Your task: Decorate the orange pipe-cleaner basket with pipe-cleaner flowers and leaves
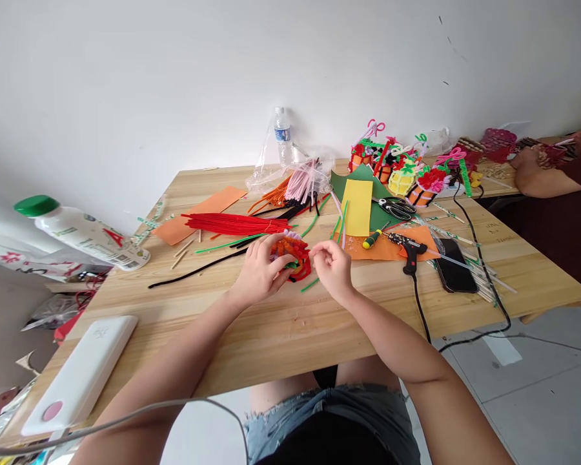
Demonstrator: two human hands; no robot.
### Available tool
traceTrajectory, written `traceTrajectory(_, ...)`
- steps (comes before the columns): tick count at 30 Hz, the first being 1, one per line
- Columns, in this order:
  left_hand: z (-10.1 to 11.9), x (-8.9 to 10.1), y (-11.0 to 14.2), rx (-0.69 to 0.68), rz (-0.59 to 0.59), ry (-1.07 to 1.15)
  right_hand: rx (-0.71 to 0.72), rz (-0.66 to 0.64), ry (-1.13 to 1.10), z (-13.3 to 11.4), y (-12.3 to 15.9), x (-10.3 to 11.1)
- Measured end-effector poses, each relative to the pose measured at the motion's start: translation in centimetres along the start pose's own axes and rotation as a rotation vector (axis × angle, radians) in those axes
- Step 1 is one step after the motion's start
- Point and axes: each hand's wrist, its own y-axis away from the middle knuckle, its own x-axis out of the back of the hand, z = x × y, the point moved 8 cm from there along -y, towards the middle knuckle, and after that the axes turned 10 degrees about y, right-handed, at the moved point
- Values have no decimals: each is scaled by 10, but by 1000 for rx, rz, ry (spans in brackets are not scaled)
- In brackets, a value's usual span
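Note:
My left hand is closed around a small pipe-cleaner craft piece in orange, red, green and lilac, low over the table. My right hand is pinched at the piece's red right edge; what its fingertips hold is too small to make out. Behind the hands lies a bundle of red pipe cleaners. A black pipe cleaner stretches out to the left. Green pipe cleaners lie near my right hand. Part of the piece is hidden by my left fingers.
Right of my hands are a glue gun with a cord, a screwdriver, scissors, yellow paper and a phone. Several finished craft baskets stand behind. A bottle and white power bank are left. Another person's arm shows far right.

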Motion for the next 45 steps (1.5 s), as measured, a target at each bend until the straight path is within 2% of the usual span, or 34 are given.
traceTrajectory(3,0,0,1,-12,7,19,-22,16,57,13,-8,0)
traceTrajectory(8,-1,0,3,-15,11,25,16,-98,90,21,-10,-14)
traceTrajectory(17,-2,1,4,-12,24,37,136,-155,23,8,-8,-19)
traceTrajectory(35,-4,3,9,7,79,149,369,-221,87,-3,-1,-21)
traceTrajectory(42,-2,0,13,95,221,181,393,-210,95,-7,0,-21)
traceTrajectory(45,-2,-3,14,138,233,196,379,-216,104,-7,0,-21)
